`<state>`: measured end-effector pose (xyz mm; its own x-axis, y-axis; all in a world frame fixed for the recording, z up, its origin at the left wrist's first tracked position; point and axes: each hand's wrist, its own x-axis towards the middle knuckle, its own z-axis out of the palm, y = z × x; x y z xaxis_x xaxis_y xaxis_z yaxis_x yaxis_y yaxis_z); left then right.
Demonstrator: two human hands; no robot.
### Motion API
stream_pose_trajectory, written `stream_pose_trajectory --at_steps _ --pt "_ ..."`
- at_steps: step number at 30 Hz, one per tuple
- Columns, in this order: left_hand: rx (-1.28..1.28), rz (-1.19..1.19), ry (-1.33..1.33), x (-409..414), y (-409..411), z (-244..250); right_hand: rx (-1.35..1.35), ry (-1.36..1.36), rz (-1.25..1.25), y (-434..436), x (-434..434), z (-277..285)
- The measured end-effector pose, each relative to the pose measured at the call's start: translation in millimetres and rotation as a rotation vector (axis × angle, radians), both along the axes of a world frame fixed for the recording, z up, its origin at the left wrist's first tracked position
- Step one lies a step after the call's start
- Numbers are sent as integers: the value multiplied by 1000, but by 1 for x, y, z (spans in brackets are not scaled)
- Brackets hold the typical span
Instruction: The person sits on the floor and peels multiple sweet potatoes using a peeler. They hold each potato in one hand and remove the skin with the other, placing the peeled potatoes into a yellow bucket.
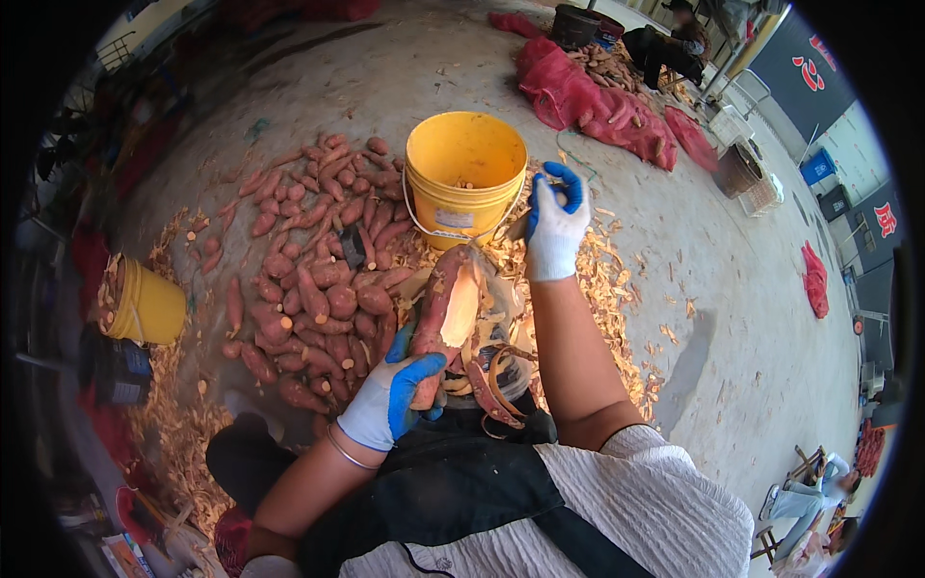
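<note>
My left hand (396,394), in a white and blue work glove, grips the lower end of a large sweet potato (433,307). A long strip of its red skin is gone, baring pale flesh. My right hand (560,217), gloved alike, is raised beside the yellow bucket (466,180), apart from the sweet potato. Its fingers curl around a small hand tool, mostly hidden; only a dull, flat part (517,227) shows at the glove's left. Long peel strips (495,383) hang over my lap below the sweet potato. A few cut pieces lie inside the bucket.
Unpeeled sweet potatoes (318,289) are heaped on the concrete floor at left. Peelings (603,289) cover the floor at right. A second yellow bucket (152,303) stands far left. Red mesh sacks (600,108) lie ahead. Seated people (672,43) (809,498) are farther off.
</note>
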<state>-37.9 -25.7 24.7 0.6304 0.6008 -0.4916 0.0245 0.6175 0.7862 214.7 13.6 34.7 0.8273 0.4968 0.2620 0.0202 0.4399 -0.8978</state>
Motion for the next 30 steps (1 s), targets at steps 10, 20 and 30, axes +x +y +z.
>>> stream_pose_trajectory --at_steps 10,20,30 --pt "-104 102 -279 1 -6 -34 -43 117 192 -36 -49 0" --pt "-38 253 -194 16 -7 -13 52 72 -19 17 6 -32" --pt "-281 214 -240 -1 -3 -16 75 244 -290 -6 50 -41"
